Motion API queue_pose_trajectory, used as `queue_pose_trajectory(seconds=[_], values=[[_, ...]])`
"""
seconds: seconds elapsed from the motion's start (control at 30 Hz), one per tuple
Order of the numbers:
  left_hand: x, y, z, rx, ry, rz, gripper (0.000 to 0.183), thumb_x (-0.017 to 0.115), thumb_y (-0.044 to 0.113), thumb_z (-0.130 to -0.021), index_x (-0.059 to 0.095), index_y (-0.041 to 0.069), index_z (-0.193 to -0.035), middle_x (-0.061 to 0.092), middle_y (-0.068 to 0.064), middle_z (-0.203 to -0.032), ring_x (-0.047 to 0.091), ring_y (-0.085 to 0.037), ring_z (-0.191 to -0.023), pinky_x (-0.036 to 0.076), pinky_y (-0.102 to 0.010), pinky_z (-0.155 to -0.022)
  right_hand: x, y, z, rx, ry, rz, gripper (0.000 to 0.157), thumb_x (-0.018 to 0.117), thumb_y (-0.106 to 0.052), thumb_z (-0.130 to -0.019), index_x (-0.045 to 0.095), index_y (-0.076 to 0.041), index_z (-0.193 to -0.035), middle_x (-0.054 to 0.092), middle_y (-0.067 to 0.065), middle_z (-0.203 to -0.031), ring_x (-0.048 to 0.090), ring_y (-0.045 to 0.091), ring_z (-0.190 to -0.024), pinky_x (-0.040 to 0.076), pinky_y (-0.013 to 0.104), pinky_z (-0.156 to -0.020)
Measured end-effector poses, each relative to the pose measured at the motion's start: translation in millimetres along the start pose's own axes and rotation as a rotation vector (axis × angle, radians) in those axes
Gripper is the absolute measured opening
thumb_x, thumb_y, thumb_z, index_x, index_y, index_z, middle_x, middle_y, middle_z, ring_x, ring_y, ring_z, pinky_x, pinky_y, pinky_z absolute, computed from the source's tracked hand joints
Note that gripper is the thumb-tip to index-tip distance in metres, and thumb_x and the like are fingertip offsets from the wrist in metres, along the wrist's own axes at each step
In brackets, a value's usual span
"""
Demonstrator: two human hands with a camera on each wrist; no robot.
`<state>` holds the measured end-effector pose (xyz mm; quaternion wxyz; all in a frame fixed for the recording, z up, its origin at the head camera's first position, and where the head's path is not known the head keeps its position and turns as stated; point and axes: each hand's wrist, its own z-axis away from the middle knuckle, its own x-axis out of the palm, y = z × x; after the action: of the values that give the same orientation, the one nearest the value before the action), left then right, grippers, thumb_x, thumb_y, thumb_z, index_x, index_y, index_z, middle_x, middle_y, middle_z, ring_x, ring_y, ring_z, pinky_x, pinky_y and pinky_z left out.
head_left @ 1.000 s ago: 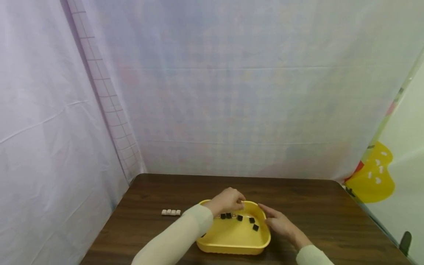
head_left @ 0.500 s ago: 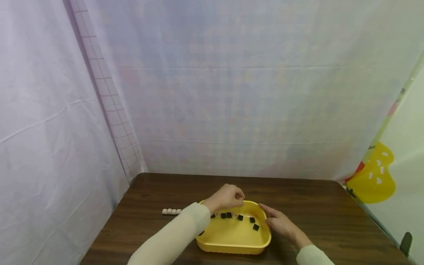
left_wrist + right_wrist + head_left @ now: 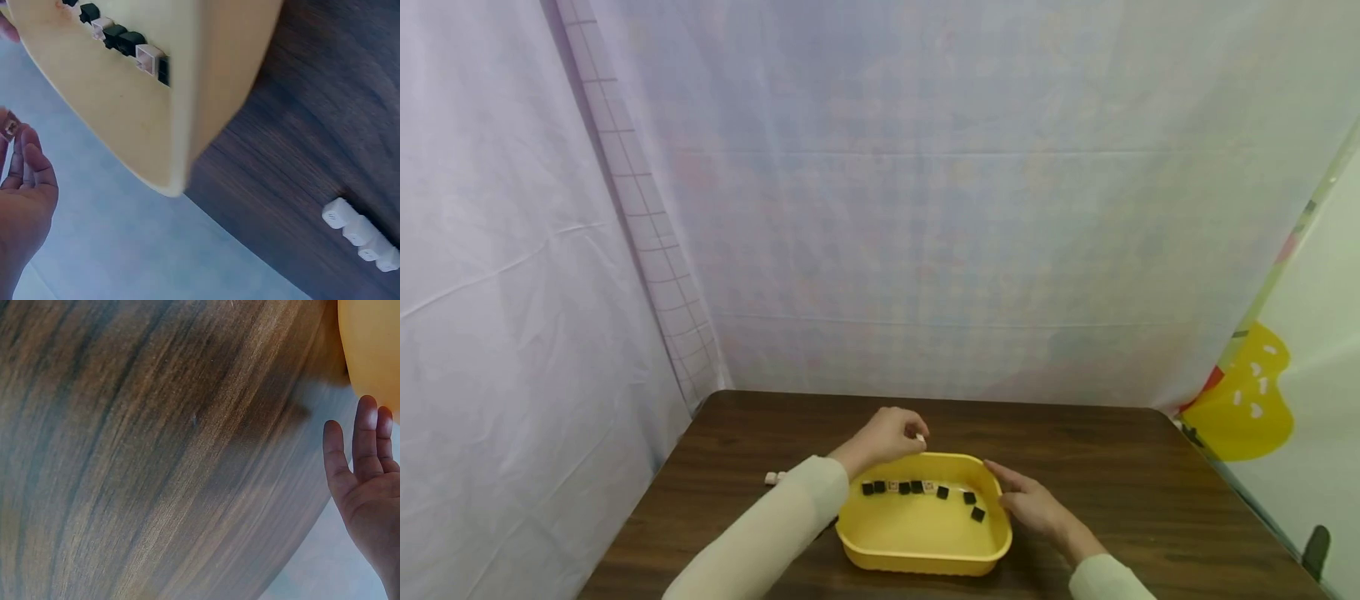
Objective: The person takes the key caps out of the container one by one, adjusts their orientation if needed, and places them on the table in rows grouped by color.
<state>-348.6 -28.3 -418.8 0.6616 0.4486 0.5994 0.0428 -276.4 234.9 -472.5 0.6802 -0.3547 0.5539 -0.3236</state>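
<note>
Long, plain, pale cream sleeves (image 3: 767,530)

A yellow tray (image 3: 917,529) stands upright at lower centre of the head view, the right hand (image 3: 1036,506) against its right wall. Black and pale keycaps (image 3: 904,487) line its far side. The left hand (image 3: 887,436) pinches a pale cap (image 3: 921,437) above the rim. Four white keycaps (image 3: 359,232) sit in a row, lower right of the left wrist view.

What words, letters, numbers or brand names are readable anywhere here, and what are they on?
None can be read with certainty.
White keycaps on the table: tiny marks on top, too small and blurred to read.
Pale keycap pinched in the left hand: no legible text.
Yellow tray: no lettering visible.
</note>
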Motion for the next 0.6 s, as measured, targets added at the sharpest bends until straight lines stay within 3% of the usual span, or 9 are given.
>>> queue_pose_trajectory(seconds=[0.2, 0.3, 0.6], values=[[-5.9, 0.0, 6.4, -0.062, 0.012, 0.034, 0.023, 0.065, 0.016, -0.097, 0.071, 0.011, -0.119, 0.068, -0.001, -0.110, 0.063, -0.016, -0.097, 0.054, -0.034, -0.082, -7.3, 3.0, 0.9, -0.007, -0.013, -0.010, 0.062, 0.057, -0.002, -0.087, 0.044, -0.002, -0.148, 0.037, 0.027, -0.151, 0.029, 0.050, -0.139, 0.024, 0.066, -0.109], [-10.4, -4.6, 11.2, -0.056, 0.029, 0.035, 0.026, 0.065, 0.018, -0.098, 0.070, 0.010, -0.122, 0.067, -0.004, -0.115, 0.063, -0.017, -0.099, 0.054, -0.035, -0.083, -6.7, 2.5, 1.1, -0.004, -0.007, -0.019, 0.062, 0.057, -0.003, -0.087, 0.044, -0.003, -0.148, 0.037, 0.027, -0.151, 0.028, 0.050, -0.139, 0.022, 0.066, -0.109], [-21.7, -25.8, 23.9, -0.044, 0.095, 0.037, 0.023, 0.066, 0.018, -0.097, 0.072, 0.009, -0.117, 0.065, -0.002, -0.107, 0.060, -0.015, -0.091, 0.052, -0.035, -0.077, -6.2, 0.8, 2.6, -0.007, -0.005, -0.033, 0.062, 0.056, -0.001, -0.087, 0.044, -0.001, -0.148, 0.037, 0.027, -0.151, 0.029, 0.049, -0.139, 0.025, 0.064, -0.109]])
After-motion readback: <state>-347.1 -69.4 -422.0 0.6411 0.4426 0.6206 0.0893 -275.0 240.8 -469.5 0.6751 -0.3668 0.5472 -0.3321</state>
